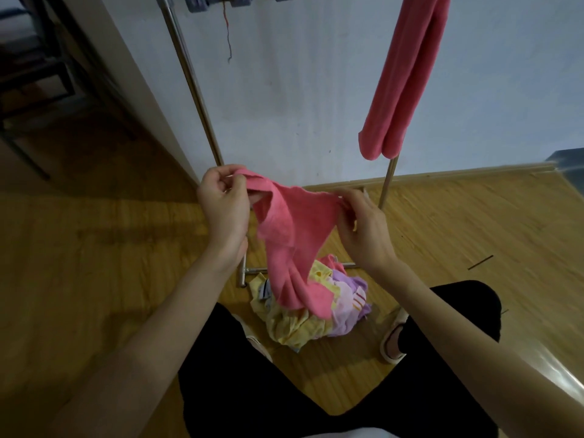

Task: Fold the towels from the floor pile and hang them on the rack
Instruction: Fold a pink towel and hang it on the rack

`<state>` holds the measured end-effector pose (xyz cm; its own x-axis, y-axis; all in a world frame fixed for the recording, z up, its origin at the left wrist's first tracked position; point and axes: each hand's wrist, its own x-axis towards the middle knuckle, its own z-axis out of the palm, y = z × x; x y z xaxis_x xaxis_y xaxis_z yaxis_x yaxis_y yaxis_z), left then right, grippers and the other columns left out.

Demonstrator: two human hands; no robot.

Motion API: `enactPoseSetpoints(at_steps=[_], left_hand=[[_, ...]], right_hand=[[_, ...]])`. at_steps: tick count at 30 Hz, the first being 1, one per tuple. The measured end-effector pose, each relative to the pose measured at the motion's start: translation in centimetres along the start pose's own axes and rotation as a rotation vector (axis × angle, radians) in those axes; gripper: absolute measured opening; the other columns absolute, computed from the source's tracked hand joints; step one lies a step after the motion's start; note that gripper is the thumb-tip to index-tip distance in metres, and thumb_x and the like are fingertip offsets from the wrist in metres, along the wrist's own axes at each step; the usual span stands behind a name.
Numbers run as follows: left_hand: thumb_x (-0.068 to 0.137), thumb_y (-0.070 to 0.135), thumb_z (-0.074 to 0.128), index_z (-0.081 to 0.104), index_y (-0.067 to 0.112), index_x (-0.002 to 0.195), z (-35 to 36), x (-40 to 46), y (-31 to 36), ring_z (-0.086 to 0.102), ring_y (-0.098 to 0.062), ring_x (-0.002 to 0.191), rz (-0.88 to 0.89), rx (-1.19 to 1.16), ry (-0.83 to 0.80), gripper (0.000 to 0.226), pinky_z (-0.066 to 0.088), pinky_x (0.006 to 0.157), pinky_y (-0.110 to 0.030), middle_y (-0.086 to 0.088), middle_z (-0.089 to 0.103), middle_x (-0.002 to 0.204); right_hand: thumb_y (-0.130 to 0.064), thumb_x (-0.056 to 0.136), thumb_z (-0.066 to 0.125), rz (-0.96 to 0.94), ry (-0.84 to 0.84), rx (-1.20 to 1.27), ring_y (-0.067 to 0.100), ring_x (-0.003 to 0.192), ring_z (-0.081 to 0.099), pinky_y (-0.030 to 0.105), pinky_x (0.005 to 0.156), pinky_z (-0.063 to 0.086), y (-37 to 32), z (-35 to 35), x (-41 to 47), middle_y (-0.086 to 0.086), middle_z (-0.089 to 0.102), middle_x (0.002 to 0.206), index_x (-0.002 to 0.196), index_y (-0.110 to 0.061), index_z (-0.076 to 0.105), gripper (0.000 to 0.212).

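Observation:
A pink towel hangs between my hands above the floor pile. My left hand pinches its upper left corner, and my right hand pinches the upper right edge. The towel's lower end droops onto the pile of yellow, purple and striped towels on the floor between my feet. Another pink towel, folded over, hangs from the top of the metal rack at the upper right. The rack's top bar is out of view.
The rack's two poles and low base bar stand against a white wall. Grey cloth hangs at the top edge. Wooden floor surrounds me; dark furniture legs stand at the left. My slippered foot is beside the pile.

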<state>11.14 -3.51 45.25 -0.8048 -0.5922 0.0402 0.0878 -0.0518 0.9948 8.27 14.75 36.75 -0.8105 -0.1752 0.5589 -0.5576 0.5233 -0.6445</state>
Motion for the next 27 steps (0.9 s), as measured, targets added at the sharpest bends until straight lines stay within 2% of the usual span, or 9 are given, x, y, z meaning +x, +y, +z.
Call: enactPoseSetpoints(at_steps=[3, 7, 12, 15, 17, 20, 22, 24, 27], left_hand=[[0.095, -0.002, 0.046, 0.054, -0.002, 0.108, 0.4, -0.2, 0.2, 0.067, -0.020, 0.084, -0.004, -0.009, 0.007, 0.015, 0.056, 0.066, -0.020, -0.019, 0.060, 0.100], [0.095, -0.001, 0.047, 0.055, 0.002, 0.104, 0.9, -0.3, 0.3, 0.068, -0.020, 0.087, 0.000, -0.001, 0.014, 0.012, 0.056, 0.067, -0.021, -0.022, 0.060, 0.106], [0.095, -0.002, 0.047, 0.055, 0.004, 0.100, 1.2, -0.9, 0.3, 0.067, -0.022, 0.092, 0.000, 0.005, -0.011, 0.011, 0.056, 0.066, -0.020, -0.024, 0.060, 0.111], [0.095, -0.002, 0.047, 0.055, 0.003, 0.102, 1.4, -1.4, 0.4, 0.068, -0.018, 0.087, 0.009, 0.009, -0.021, 0.011, 0.055, 0.064, -0.018, -0.023, 0.060, 0.110], [0.095, -0.002, 0.047, 0.055, 0.003, 0.102, 1.4, -1.6, 0.6, 0.068, -0.017, 0.086, 0.010, 0.007, -0.030, 0.012, 0.054, 0.063, -0.018, -0.022, 0.061, 0.109], [0.095, -0.002, 0.048, 0.054, 0.004, 0.102, 1.3, -1.7, 0.8, 0.068, -0.019, 0.088, 0.006, 0.001, -0.043, 0.011, 0.055, 0.064, -0.018, -0.021, 0.061, 0.109], [0.095, -0.001, 0.048, 0.054, 0.004, 0.102, 1.3, -1.7, 0.8, 0.068, -0.019, 0.088, 0.007, -0.002, -0.042, 0.011, 0.055, 0.064, -0.018, -0.020, 0.061, 0.108], [0.095, -0.001, 0.048, 0.055, 0.003, 0.104, 1.1, -1.4, 0.8, 0.069, -0.020, 0.088, 0.009, -0.009, -0.037, 0.012, 0.055, 0.065, -0.019, -0.020, 0.061, 0.108], [0.095, 0.002, 0.049, 0.056, -0.004, 0.110, 0.4, -0.2, 0.6, 0.069, -0.021, 0.088, -0.005, -0.004, -0.016, 0.018, 0.057, 0.068, -0.021, -0.021, 0.063, 0.107]], right_hand=[[-0.021, 0.098, 0.042, -0.195, -0.078, -0.006, 0.004, 0.074, 0.041, 0.021, 0.061, 0.034, -1.4, 0.5, -1.0, -0.005, 0.052, 0.089, 0.109, -0.014, 0.047, 0.014], [-0.020, 0.091, 0.048, -0.362, -0.244, -0.087, 0.023, 0.072, 0.053, 0.031, 0.050, 0.041, -1.9, 2.1, -1.5, 0.008, 0.058, 0.095, 0.093, -0.006, 0.059, 0.018], [-0.025, 0.088, 0.045, -0.199, -0.228, -0.054, 0.011, 0.072, 0.051, 0.028, 0.052, 0.042, -2.9, 3.7, -1.0, 0.003, 0.062, 0.093, 0.091, -0.008, 0.067, 0.028], [-0.039, 0.087, 0.044, -0.088, -0.208, 0.011, 0.004, 0.067, 0.045, 0.022, 0.053, 0.038, -3.6, 3.8, -0.1, 0.000, 0.059, 0.087, 0.085, -0.009, 0.067, 0.038], [-0.048, 0.086, 0.049, -0.051, -0.186, -0.003, 0.007, 0.063, 0.046, 0.018, 0.051, 0.034, -4.0, 3.7, 0.4, -0.004, 0.056, 0.083, 0.081, -0.012, 0.064, 0.040], [-0.045, 0.083, 0.064, -0.021, -0.114, -0.026, 0.006, 0.059, 0.043, 0.009, 0.050, 0.026, -4.3, 3.9, 0.8, -0.009, 0.052, 0.078, 0.072, -0.015, 0.059, 0.032], [-0.040, 0.082, 0.062, -0.006, -0.104, -0.004, 0.008, 0.056, 0.043, 0.013, 0.048, 0.027, -4.4, 4.0, 1.0, -0.006, 0.053, 0.075, 0.067, -0.016, 0.054, 0.030], [-0.037, 0.082, 0.051, -0.003, -0.113, 0.031, 0.011, 0.055, 0.042, 0.024, 0.046, 0.032, -4.3, 3.9, 1.1, -0.002, 0.053, 0.073, 0.068, -0.013, 0.053, 0.028], [-0.022, 0.085, 0.058, -0.005, -0.120, 0.052, 0.008, 0.060, 0.041, 0.032, 0.049, 0.039, -2.8, 3.1, 0.9, -0.008, 0.048, 0.076, 0.088, -0.012, 0.066, 0.013]])
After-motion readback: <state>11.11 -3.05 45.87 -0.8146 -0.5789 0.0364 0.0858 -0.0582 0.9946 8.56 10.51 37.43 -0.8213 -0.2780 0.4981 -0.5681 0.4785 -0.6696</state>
